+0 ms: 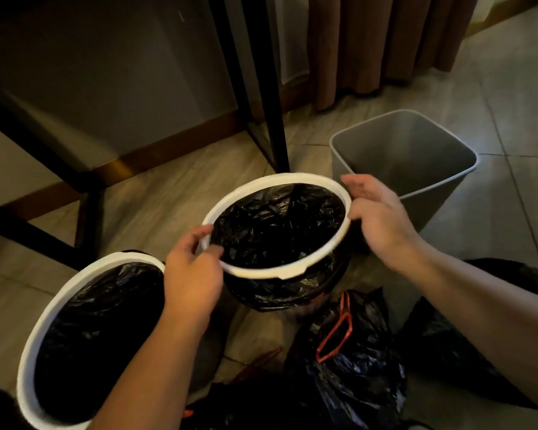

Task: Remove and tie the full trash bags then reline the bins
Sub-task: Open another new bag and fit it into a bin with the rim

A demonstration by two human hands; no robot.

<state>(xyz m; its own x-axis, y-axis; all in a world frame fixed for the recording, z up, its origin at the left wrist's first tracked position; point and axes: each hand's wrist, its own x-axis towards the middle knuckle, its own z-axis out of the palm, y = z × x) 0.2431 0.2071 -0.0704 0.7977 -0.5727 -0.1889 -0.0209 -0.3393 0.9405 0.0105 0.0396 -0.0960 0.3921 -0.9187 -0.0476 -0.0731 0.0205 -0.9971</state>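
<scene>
Lined bin (277, 271) between 2 bins (44, 321) (407, 193), tied bag (354, 367) in front

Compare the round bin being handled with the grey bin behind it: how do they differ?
The round bin carries a white ring and a black liner; the grey bin is bare inside. The round bin has both hands, left hand and right hand, at its ring; the grey bin is untouched. One is round, the other squarish. Both stand upright.

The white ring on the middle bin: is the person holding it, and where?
Yes. The left hand pinches the white ring at its near-left edge; the right hand presses its far-right edge.
</scene>
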